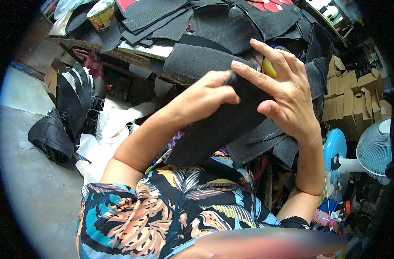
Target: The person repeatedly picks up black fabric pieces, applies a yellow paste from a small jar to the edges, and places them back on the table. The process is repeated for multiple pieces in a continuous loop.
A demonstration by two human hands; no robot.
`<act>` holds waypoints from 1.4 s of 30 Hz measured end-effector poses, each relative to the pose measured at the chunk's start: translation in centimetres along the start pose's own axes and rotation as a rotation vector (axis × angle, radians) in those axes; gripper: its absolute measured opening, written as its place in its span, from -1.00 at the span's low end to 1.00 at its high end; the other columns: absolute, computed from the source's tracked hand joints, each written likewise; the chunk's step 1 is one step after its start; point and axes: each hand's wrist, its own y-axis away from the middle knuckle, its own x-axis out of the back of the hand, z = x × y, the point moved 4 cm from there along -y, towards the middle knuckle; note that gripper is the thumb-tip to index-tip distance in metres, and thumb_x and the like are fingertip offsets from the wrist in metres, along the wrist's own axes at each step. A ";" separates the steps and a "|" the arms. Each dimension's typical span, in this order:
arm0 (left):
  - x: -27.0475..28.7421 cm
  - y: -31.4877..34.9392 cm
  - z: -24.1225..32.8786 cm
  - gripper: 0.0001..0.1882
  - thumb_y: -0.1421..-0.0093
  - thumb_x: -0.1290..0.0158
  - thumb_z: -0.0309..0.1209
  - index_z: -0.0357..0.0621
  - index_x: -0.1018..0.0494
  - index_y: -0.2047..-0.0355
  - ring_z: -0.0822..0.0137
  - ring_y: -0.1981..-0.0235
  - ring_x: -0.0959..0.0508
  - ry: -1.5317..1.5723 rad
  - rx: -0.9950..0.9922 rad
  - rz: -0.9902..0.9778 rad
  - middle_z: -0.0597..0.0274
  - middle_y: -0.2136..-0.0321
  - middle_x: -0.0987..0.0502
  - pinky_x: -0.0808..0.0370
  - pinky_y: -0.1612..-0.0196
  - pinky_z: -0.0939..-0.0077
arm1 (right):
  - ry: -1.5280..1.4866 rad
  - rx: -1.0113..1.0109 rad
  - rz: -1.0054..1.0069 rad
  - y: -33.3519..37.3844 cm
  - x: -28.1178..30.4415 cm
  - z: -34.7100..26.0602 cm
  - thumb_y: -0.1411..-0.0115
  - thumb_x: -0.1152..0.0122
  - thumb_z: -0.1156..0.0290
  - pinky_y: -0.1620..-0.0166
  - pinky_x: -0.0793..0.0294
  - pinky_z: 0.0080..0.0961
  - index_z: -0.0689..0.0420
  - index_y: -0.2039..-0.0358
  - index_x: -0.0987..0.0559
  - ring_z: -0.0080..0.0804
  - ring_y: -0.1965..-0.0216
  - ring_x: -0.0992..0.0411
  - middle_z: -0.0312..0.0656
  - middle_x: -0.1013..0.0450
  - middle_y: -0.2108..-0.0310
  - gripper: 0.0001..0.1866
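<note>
A dark black fabric piece (223,125) slants down from between my hands to my lap. My left hand (205,95) is closed, its thumb and forefinger pinching the upper edge of this piece. Close beside it, my right hand (287,82) is raised over the cloth with fingers stretched and spread, holding nothing that I can see. Under the hands, more black fabric pieces (201,60) lie at the table's near edge, and others (266,138) hang lower on the right. Behind the right hand's fingers shows part of a yellow rounded thing (269,69).
Stacked black pieces (158,17) cover the table, with red pieces (270,4) farther back. A patterned tub (102,17) stands at far left. Black bundles (52,136) and white cloth (102,134) lie on the left floor. Cardboard boxes (348,99) and a fan (374,146) are right.
</note>
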 end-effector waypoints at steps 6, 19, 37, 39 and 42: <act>0.3 1.8 2.1 -0.71 -0.17 -0.01 -0.50 -0.37 -0.48 0.12 0.51 0.20 -0.47 0.036 -0.093 -0.044 0.30 0.26 -0.58 -0.46 0.08 0.54 | -0.050 -0.061 -0.023 0.6 0.6 1.6 -0.29 0.43 -0.46 -0.24 -0.15 -0.12 -0.23 0.01 -0.70 -0.09 -0.17 -0.31 -0.12 -0.33 -0.27 -0.19; -0.4 3.1 5.5 -0.18 -0.07 -0.03 -0.72 -0.26 -0.06 -0.37 0.43 -0.25 -0.26 -0.051 -0.257 -0.190 0.15 -0.18 -0.34 -0.14 -0.32 0.52 | -1.219 -0.586 0.236 1.8 -2.2 1.3 -0.34 0.14 -0.33 -0.31 -0.29 -0.40 -0.01 -0.51 0.15 -0.36 -0.33 -0.24 -0.14 0.14 -0.51 -0.04; 14.3 -22.2 5.7 -0.41 0.04 -0.07 -0.50 -0.28 -0.41 -0.10 0.02 0.02 -0.57 -0.931 -0.701 0.302 -0.12 0.11 -0.56 -0.51 -0.04 0.26 | -0.125 -0.636 0.069 1.9 -0.2 12.2 -0.34 -0.15 0.04 0.14 -0.49 -0.43 -0.07 -0.14 -0.60 -0.33 0.24 -0.54 -0.14 -0.59 0.24 -0.56; 16.8 -23.2 3.9 -0.41 0.02 -0.18 -0.39 -0.19 -0.41 -0.08 -0.16 -0.04 -0.52 -1.229 -0.405 0.714 -0.23 0.04 -0.52 -0.47 -0.11 0.07 | 0.088 -0.472 -0.010 1.4 -0.9 12.0 -0.36 0.02 -0.13 0.07 -0.50 -0.32 -0.13 0.01 -0.70 -0.22 0.19 -0.48 -0.19 -0.56 0.31 -0.52; 19.3 -24.1 4.2 -0.42 0.04 -0.20 -0.39 -0.10 -0.44 -0.07 -0.14 -0.01 -0.54 -1.401 -0.491 0.543 -0.14 0.16 -0.57 -0.49 -0.09 0.09 | 0.250 -0.434 -0.184 1.1 -2.3 12.1 -0.33 0.16 -0.30 0.04 -0.50 -0.30 -0.10 0.22 -0.77 -0.22 0.16 -0.45 -0.20 -0.54 0.36 -0.35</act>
